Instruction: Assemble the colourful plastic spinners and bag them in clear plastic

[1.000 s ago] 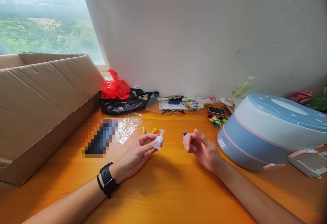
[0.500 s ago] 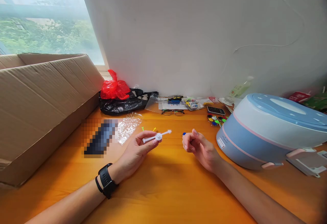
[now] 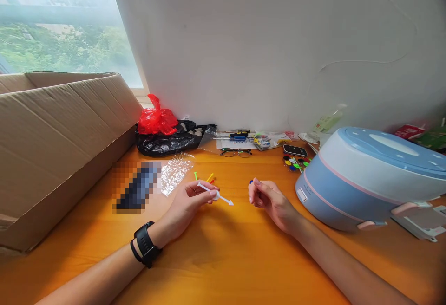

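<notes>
My left hand [image 3: 190, 203], with a black watch on its wrist, pinches a small white plastic piece [image 3: 216, 195]: a round hub with a thin arrow-tipped stick pointing down and right. My right hand [image 3: 268, 200] hovers a short way to the right of it, fingers curled in a loose pinch; a small blue piece [image 3: 250, 182] shows just beyond its fingertips, and I cannot tell if the fingers hold it. Green, yellow and red sticks [image 3: 204, 177] lie on the orange table [image 3: 223, 258] behind my left hand.
A large cardboard box [image 3: 52, 142] fills the left side. A light blue lidded pot [image 3: 369, 179] stands at the right. Against the wall lie a black bag [image 3: 167, 142] with a red bag, clear wrap [image 3: 174, 170], glasses [image 3: 236, 152], a phone [image 3: 295, 150] and coloured discs [image 3: 294, 162].
The white piece has turned in my left fingers: its stick pointed up, then level to the right, and now slants down to the right. My right hand has barely shifted.
</notes>
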`<state>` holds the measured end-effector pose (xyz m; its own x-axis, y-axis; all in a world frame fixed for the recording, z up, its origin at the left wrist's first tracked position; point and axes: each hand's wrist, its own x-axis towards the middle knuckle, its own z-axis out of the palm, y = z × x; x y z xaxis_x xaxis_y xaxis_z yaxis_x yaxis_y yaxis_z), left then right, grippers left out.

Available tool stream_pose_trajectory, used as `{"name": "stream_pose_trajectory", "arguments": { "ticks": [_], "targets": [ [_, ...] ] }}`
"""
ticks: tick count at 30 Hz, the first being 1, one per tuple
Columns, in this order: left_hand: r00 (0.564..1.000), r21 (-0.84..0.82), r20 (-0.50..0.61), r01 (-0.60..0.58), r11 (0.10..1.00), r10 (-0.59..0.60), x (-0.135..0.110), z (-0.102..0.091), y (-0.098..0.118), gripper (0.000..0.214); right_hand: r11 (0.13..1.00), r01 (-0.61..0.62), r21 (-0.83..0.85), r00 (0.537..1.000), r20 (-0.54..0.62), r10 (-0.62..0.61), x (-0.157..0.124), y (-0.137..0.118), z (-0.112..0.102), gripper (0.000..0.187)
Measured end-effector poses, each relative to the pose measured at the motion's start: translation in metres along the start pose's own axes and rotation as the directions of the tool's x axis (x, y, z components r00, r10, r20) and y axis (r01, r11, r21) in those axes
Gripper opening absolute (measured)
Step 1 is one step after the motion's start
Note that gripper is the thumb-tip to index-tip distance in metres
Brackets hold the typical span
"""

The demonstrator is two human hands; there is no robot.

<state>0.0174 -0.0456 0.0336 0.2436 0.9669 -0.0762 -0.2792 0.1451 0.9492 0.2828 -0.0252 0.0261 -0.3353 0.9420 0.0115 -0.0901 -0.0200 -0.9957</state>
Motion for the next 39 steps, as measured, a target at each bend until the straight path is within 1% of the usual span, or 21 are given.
{"name": "stream_pose_trajectory", "arguments": {
  "ticks": [2, 4, 6, 7, 8, 10, 12, 14, 15, 17, 19, 20, 22, 24, 27, 29, 30, 34, 37, 39],
  "targets": [
    [0.999, 0.161, 0.039, -0.013, 0.987, 0.007, -0.003, 0.004, 0.002, 0.025, 1.0, -0.02, -0.01, 1.0, -0.005, 0.02, 0.001, 0.002, 0.0, 0.06],
    [0.991, 0.295, 0.126, -0.081, 0.952, 0.045, -0.007, 0.007, 0.002, 0.025, 0.999, -0.024, -0.026, 1.0, 0.001, 0.024, 0.002, 0.004, 0.001, 0.059],
    [0.969, 0.443, 0.22, -0.204, 0.873, 0.115, -0.01, 0.009, 0.001, 0.013, 0.999, -0.016, -0.048, 1.0, 0.018, 0.017, 0.002, 0.005, 0.001, 0.059],
    [0.955, 0.516, 0.256, -0.266, 0.814, 0.149, -0.011, 0.008, 0.001, 0.012, 0.998, -0.011, -0.061, 1.0, 0.027, 0.013, 0.002, 0.005, 0.002, 0.058],
    [0.942, 0.578, 0.283, -0.317, 0.752, 0.179, -0.012, 0.008, 0.0, 0.016, 0.997, -0.007, -0.072, 0.999, 0.033, 0.009, 0.002, 0.005, 0.002, 0.058],
    [0.921, 0.647, 0.299, -0.388, 0.657, 0.249, -0.011, 0.005, -0.002, 0.016, 0.996, -0.004, -0.089, 0.999, 0.035, 0.007, 0.002, 0.005, 0.003, 0.058],
    [0.899, 0.67, 0.3, -0.437, 0.601, 0.318, -0.009, 0.001, -0.004, 0.014, 0.995, -0.006, -0.097, 0.999, 0.034, 0.009, 0.001, 0.004, 0.004, 0.058],
    [0.869, 0.697, 0.312, -0.485, 0.529, 0.385, -0.007, -0.002, -0.006, 0.017, 0.995, -0.011, -0.097, 0.999, 0.036, 0.014, 0.001, 0.004, 0.004, 0.058],
    [0.848, 0.724, 0.328, -0.508, 0.466, 0.415, -0.006, -0.004, -0.007, 0.02, 0.995, -0.014, -0.097, 0.999, 0.037, 0.018, 0.001, 0.003, 0.005, 0.058],
    [0.801, 0.791, 0.374, -0.539, 0.289, 0.468, -0.004, -0.006, -0.011, 0.026, 0.994, -0.016, -0.104, 0.999, 0.033, 0.02, 0.001, 0.003, 0.005, 0.057],
    [0.76, 0.841, 0.406, -0.529, 0.118, 0.507, -0.002, -0.009, -0.013, 0.028, 0.993, -0.013, -0.115, 1.0, 0.026, 0.016, 0.002, 0.002, 0.005, 0.057],
    [0.75, 0.858, 0.411, -0.51, 0.058, 0.518, -0.001, -0.011, -0.014, 0.027, 0.993, -0.011, -0.12, 1.0, 0.023, 0.014, 0.002, 0.002, 0.005, 0.056],
    [0.751, 0.891, 0.387, -0.454, -0.007, 0.535, 0.001, -0.015, -0.015, 0.018, 0.992, -0.007, -0.126, 1.0, 0.018, 0.01, 0.003, 0.002, 0.005, 0.056],
    [0.762, 0.92, 0.344, -0.389, -0.036, 0.549, 0.004, -0.018, -0.014, 0.004, 0.991, -0.007, -0.132, 1.0, 0.018, 0.009, 0.003, 0.002, 0.004, 0.057],
    [0.789, 0.945, 0.284, -0.326, -0.019, 0.544, 0.006, -0.022, -0.013, 0.028, 0.988, -0.005, -0.155, 1.0, 0.013, 0.007, 0.003, 0.004, 0.004, 0.057],
    [0.81, 0.942, 0.281, -0.336, 0.016, 0.515, 0.007, -0.023, -0.013, 0.037, 0.984, -0.004, -0.177, 1.0, 0.007, 0.005, 0.004, 0.004, 0.005, 0.057],
    [0.818, 0.936, 0.287, -0.349, 0.034, 0.499, 0.007, -0.023, -0.012, 0.035, 0.983, -0.001, -0.185, 1.0, 0.002, 0.001, 0.004, 0.004, 0.005, 0.057],
    [0.848, 0.92, 0.299, -0.378, 0.103, 0.438, 0.01, -0.022, -0.009, 0.01, 0.981, 0.018, -0.192, 0.999, -0.039, -0.026, 0.005, -0.004, -0.001, 0.057],
    [0.87, 0.909, 0.3, -0.385, 0.159, 0.391, 0.014, -0.023, -0.005, 0.013, 0.98, 0.017, -0.199, 0.992, -0.119, -0.041, 0.008, -0.013, -0.012, 0.056],
    [0.866, 0.887, 0.319, -0.416, 0.2, 0.385, 0.018, -0.025, -0.002, 0.015, 0.975, 0.018, -0.223, 0.986, -0.158, -0.055, 0.01, -0.018, -0.021, 0.056]
  ]
}}
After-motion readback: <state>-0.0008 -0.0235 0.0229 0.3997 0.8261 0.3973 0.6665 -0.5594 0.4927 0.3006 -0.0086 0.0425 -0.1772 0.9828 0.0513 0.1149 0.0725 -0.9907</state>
